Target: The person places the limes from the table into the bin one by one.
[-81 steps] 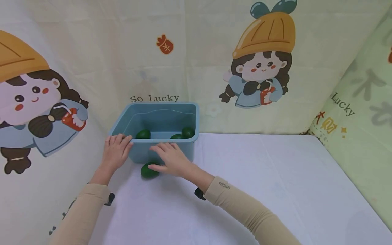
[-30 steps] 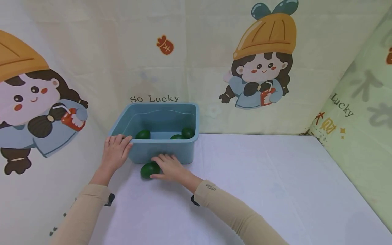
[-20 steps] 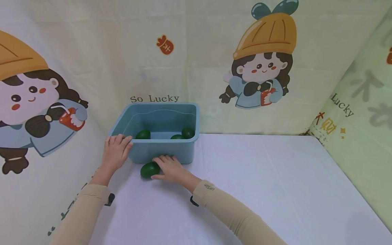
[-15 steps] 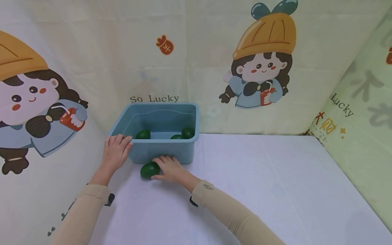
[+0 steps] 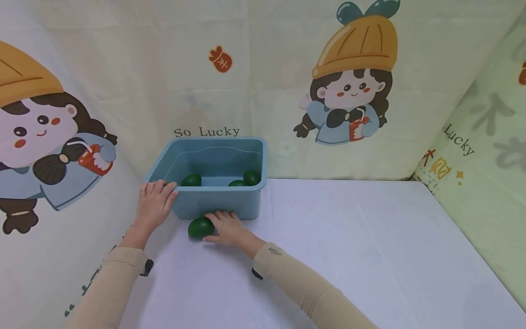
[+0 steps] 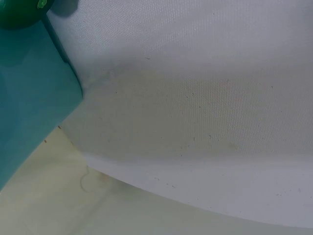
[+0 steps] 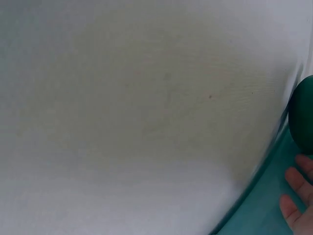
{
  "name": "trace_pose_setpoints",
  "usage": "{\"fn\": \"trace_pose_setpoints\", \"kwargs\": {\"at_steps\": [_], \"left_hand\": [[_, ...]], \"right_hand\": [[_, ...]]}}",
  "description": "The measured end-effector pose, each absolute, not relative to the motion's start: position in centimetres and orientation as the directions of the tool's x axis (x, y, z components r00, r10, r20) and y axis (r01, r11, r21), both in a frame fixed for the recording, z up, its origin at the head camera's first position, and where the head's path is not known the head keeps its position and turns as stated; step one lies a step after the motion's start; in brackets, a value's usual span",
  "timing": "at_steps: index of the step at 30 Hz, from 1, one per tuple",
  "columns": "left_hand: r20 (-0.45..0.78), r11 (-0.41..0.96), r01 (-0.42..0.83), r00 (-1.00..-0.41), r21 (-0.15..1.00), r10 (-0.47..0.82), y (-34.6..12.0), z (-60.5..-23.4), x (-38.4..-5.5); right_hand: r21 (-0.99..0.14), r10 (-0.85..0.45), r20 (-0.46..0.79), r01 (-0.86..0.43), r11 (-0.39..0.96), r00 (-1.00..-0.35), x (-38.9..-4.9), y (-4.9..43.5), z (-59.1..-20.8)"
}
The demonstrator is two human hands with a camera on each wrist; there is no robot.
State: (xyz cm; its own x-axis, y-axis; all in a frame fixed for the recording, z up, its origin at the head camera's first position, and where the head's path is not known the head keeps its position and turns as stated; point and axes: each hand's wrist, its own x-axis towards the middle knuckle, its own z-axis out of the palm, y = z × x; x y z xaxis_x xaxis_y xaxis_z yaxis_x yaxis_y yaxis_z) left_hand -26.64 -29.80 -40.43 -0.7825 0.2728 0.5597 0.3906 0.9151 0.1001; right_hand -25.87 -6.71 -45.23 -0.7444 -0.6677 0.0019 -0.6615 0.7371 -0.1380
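A blue plastic bin stands on the table, with several green avocados in and in front of it. My left hand holds the bin's front left corner, its fingers bent over the rim. In front of the bin lies one dark green avocado. Beside its right end my right hand lies low, index finger near the back and thumb near the front. The right wrist view shows loosely extended fingers beside the green avocado. No fingers show in the left wrist view, only the bin and part of an avocado.
Inside the bin, one avocado is on the left and another on the right, beside a partly hidden one. A white cloth covers the table. Printed curtains hang behind and along the sides.
My right hand came down from the bin's front rim to the loose avocado's right end, then stayed nearly still. The left hand, bin and avocados have kept their places.
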Motion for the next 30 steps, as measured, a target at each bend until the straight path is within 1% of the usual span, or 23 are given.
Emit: {"fn": "trace_pose_setpoints", "kwargs": {"at_steps": [10,18,30], "left_hand": [[0.557,0.916,0.388,-0.785,0.101,0.271,-29.8,-40.3,-26.5],[0.533,0.921,0.375,-0.804,0.108,0.265,-29.8,-40.2,-26.4],[0.552,0.92,0.381,-0.789,0.096,0.269,-29.8,-40.3,-26.5]], "right_hand": [[-0.148,-0.654,-0.015,-0.646,0.749,-0.756,-25.8,-7.3,-45.1],[-0.139,-0.636,-0.025,-0.627,0.766,-0.771,-25.7,-7.6,-45.4],[-0.186,-0.607,-0.023,-0.593,0.783,-0.794,-25.9,-8.0,-46.3]]}}
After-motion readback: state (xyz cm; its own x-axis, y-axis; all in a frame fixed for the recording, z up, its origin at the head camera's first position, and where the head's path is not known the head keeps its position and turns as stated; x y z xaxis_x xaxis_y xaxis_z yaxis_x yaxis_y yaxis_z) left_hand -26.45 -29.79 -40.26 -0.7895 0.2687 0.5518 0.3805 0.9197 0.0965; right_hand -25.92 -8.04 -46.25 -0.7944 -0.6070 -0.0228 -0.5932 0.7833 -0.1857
